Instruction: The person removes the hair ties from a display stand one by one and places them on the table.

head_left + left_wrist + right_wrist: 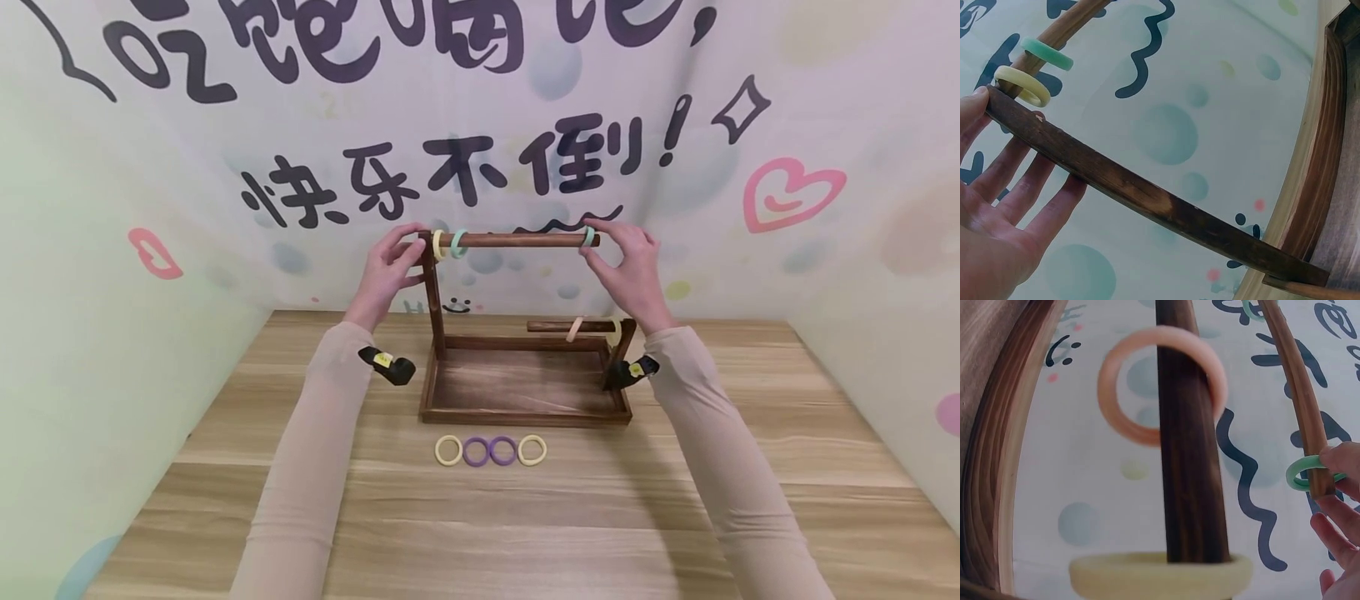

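My left hand [387, 268] grips the upper end of the left post of a dark wooden rack [435, 300], thumb on one side and fingers on the other. My right hand [628, 265] pinches a mint-green ring [589, 237] that encircles the free right end of the upper rod [517, 240]. A pale yellow ring [1022, 84] and a second mint-green ring [1047, 54] hang on that rod close to the left post. On the lower rod [1191, 456] hang a peach ring [1129, 434] and another pale yellow ring [1160, 578], the yellow one nearer the right post.
In front of the rack's tray [525, 417], two purple rings [502, 451] lie between two pale yellow rings [448, 451] in a row on the wooden table [480, 525]. A printed backdrop [487, 108] stands right behind the rack.
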Available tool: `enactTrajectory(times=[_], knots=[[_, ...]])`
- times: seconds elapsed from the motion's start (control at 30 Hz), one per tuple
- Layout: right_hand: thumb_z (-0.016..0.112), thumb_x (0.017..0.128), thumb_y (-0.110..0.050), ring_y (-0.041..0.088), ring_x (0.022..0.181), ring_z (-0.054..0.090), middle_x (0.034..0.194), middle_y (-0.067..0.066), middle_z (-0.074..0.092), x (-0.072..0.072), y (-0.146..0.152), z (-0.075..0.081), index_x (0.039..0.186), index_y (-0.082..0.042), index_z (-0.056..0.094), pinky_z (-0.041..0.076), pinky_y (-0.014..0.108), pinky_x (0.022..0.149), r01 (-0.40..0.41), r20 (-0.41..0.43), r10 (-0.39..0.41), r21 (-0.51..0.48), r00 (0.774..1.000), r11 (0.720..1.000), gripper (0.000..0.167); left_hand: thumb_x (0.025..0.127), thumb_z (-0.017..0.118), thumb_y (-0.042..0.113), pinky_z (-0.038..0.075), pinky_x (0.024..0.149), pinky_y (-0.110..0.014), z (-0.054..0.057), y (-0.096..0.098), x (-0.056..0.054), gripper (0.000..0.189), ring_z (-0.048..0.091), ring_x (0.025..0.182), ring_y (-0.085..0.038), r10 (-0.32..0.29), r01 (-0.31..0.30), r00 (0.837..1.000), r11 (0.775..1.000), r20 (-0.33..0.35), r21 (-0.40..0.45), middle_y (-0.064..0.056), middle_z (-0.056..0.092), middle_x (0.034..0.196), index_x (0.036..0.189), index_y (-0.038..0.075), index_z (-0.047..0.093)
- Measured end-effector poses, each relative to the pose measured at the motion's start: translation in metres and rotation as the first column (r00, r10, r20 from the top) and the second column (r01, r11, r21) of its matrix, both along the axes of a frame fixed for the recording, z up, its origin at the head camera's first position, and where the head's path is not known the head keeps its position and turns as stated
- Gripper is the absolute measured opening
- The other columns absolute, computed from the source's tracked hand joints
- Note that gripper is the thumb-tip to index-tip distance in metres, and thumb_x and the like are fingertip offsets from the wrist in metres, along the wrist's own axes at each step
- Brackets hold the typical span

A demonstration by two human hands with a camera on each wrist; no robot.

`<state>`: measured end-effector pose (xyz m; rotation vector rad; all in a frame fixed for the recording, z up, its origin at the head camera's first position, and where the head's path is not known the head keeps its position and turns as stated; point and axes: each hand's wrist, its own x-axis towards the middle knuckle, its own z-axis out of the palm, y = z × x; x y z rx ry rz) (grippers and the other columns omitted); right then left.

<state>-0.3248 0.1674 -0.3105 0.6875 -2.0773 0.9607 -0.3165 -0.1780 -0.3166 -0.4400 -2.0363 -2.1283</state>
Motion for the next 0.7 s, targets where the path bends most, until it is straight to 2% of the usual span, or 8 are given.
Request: enactTrajectory(times=[0.2,0.33,0.5,0.7], knots=[[0.073,0.085,-0.004,0.03,0.112,0.056,0.12,0.013,0.065,0.001,0.009,0.0,0.121,-0.001,0.065,0.024,0.038,0.103,0.014,0.021,-0.014,-0.024,1.0,1.0,0.038,0.099,0.056,0.021,0.051,0.088,-0.051,0.0,0.0,0.0,0.037,0.063,0.096,-0.022,-0.001,0.001,1.0,1.0,0.001,0.0,-0.009,0.062,0.109,0.132,0.004,0.051],[0.072,0.085,-0.003,0.032,0.114,0.056,0.121,0.015,0.064,0.003,0.016,-0.001,0.12,0.0,0.065,0.024,0.04,0.106,0.029,0.065,-0.026,-0.046,0.998,0.999,0.036,0.1,0.056,0.021,0.051,0.088,-0.051,0.0,0.0,0.001,0.037,0.063,0.095,-0.021,0.0,0.0,1.0,1.0,-0.009,-0.004,-0.009,0.062,0.109,0.132,0.003,0.05],[0.07,0.086,0.0,0.035,0.116,0.055,0.122,0.017,0.063,0.005,0.024,-0.003,0.119,0.002,0.064,0.03,0.042,0.105,0.03,0.103,-0.022,-0.079,0.994,0.996,0.034,0.1,0.056,0.021,0.051,0.088,-0.052,0.0,0.0,0.001,0.036,0.063,0.095,-0.021,0.0,0.0,1.0,1.0,-0.008,0.002,-0.008,0.062,0.107,0.131,0.003,0.051],[0.069,0.085,0.001,0.035,0.115,0.056,0.119,0.019,0.064,0.007,0.028,-0.004,0.119,0.003,0.064,0.037,0.042,0.103,0.018,0.083,-0.013,-0.062,0.996,0.998,0.034,0.099,0.057,0.022,0.051,0.088,-0.051,-0.001,0.0,0.0,0.031,0.063,0.096,-0.021,0.002,-0.002,1.0,1.0,-0.009,0.011,-0.009,0.062,0.108,0.127,0.008,0.055]])
